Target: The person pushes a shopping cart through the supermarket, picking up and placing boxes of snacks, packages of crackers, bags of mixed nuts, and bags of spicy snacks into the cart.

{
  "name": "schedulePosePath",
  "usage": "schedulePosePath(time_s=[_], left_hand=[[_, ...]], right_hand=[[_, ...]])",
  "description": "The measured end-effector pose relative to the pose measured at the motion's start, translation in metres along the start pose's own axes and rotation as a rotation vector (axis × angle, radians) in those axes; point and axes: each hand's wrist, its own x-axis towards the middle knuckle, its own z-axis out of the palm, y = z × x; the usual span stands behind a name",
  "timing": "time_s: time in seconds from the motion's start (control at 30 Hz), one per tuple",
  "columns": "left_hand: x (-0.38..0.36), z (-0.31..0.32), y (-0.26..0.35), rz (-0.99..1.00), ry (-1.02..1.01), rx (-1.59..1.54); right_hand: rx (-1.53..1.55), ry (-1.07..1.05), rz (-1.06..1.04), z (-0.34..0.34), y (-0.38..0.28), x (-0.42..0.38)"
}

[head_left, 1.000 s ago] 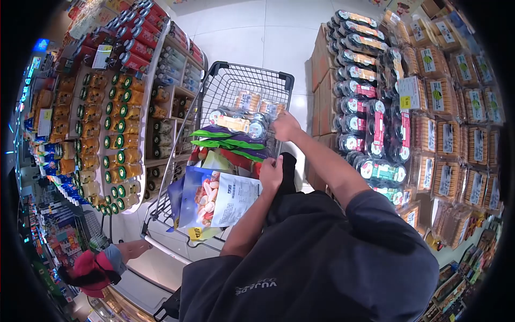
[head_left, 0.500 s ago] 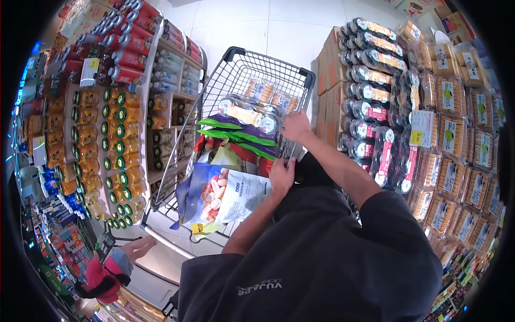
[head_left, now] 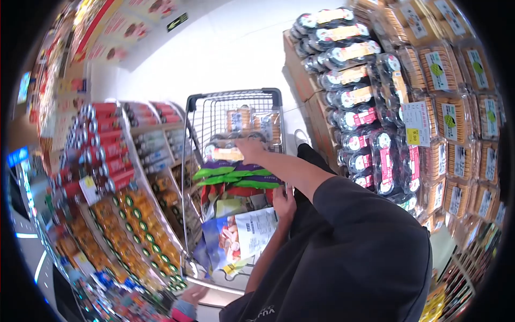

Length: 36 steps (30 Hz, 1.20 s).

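A wire shopping cart [head_left: 234, 92] holds several packages. Over its middle, my right hand [head_left: 252, 149] reaches onto a clear pack of round containers with a yellow label [head_left: 224, 154]; its fingertips are too blurred to read. At the cart's right side, my left hand [head_left: 284, 203] is beside the bags, its fingers partly spread; any contact is unclear. Purple-and-green bags [head_left: 236, 174] lie between the hands. Nearer me is a blue-and-white bag [head_left: 249, 233] with a food picture. Two packs of biscuits [head_left: 238, 119] lie at the cart's far end.
Stacked dark-lidded packs [head_left: 343, 75] and boxed biscuits [head_left: 450, 118] stand to the right. Shelves of red bottles [head_left: 112, 161] and orange jars [head_left: 134, 222] line the left. Another person's arm [head_left: 193, 294] shows at the lower left.
The view has turned, and the cart appears lower and more upright. My right hand has moved from the cart's right side onto the labelled pack. The other person is now mostly out of view.
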Motion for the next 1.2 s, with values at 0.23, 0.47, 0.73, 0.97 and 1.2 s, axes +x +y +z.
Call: schedulePosePath(time_s=[0.23,0.47,0.73,0.97,1.2], left_hand=[[0.045,0.005,0.026,-0.049,-0.002,-0.033],[0.092,0.007,0.040,-0.025,-0.002,0.018],[0.133,0.008,0.048,0.024,-0.013,0.119],[0.167,0.000,0.066,0.056,-0.027,0.137],[0.199,-0.005,0.075,0.078,-0.030,0.099]], right_hand=[[0.346,0.031,0.056,-0.131,0.004,-0.045],[0.511,0.251,0.407,-0.299,0.084,-0.154],[0.292,0.634,0.709,-0.411,0.282,-0.134],[0.106,0.590,0.873,-0.410,0.376,-0.099],[0.062,0.519,0.844,-0.401,0.383,-0.085]])
